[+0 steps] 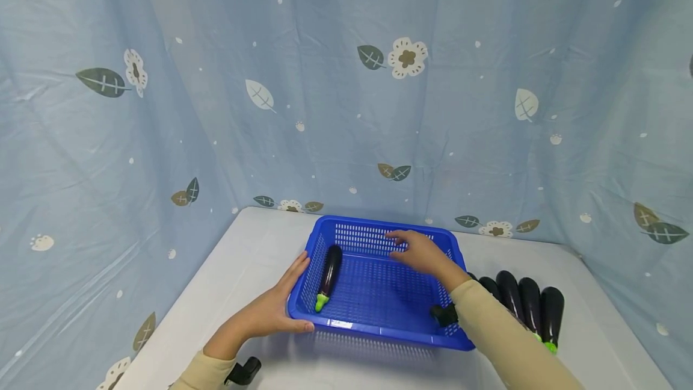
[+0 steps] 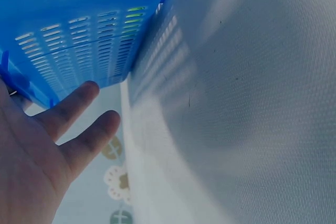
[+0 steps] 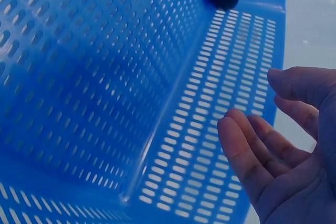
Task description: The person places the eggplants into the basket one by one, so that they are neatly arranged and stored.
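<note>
A blue plastic basket (image 1: 373, 333) with slotted walls stands on the white table. Inside it, along the left wall, lies one dark eggplant (image 1: 329, 272) with its green stem end toward the front. My left hand (image 1: 271, 310) is at the basket's left front corner, fingers extended along the outer left side and thumb at the front rim. In the left wrist view, two straight, spread fingers (image 2: 92, 137) show beside the slotted wall. Over the basket's back right part, my right hand (image 1: 419, 251) hovers with loosely bent fingers and nothing between them.
Several eggplants (image 1: 551, 315) lie in a row on the table right of the basket, partly behind the right sleeve (image 1: 503, 336). A blue patterned curtain (image 1: 335, 107) hangs around the table's back and sides. Black wrist devices (image 1: 243, 372) sit on both wrists.
</note>
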A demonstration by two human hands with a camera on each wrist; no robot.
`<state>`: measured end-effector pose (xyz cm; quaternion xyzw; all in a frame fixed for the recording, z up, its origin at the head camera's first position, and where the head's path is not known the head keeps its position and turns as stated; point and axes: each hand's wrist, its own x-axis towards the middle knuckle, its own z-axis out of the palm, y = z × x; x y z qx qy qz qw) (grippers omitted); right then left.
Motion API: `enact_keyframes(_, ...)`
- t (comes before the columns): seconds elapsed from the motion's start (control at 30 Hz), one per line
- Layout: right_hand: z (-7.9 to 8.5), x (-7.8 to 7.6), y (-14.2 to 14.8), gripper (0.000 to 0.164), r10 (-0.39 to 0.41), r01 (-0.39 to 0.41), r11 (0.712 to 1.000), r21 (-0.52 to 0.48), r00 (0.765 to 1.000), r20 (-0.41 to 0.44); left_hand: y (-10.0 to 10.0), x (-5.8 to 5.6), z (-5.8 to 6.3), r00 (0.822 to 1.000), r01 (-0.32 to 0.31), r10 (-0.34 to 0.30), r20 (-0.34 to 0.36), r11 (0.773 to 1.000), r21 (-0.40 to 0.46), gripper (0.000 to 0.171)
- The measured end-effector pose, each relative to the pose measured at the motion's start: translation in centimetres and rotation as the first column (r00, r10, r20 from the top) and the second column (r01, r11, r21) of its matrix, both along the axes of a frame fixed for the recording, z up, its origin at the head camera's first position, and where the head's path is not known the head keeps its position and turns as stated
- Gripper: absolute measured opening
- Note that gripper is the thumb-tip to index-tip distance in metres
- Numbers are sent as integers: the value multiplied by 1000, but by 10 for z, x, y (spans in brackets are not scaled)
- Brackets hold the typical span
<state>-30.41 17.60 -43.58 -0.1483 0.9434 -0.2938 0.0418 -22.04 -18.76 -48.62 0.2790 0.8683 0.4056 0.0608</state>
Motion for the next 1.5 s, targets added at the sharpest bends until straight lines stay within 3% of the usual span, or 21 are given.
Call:
enact_keyframes(0.83,14,2,43,43,10,-11,1000,-10,995,-98,0,1,1,1000,-2,2,7,1000,-8,129)
enact_keyframes(1.5,18,3,66,45,-9,6,999,-33,996,-87,0,1,-1,1000,0,0,-12,1000,-4,129)
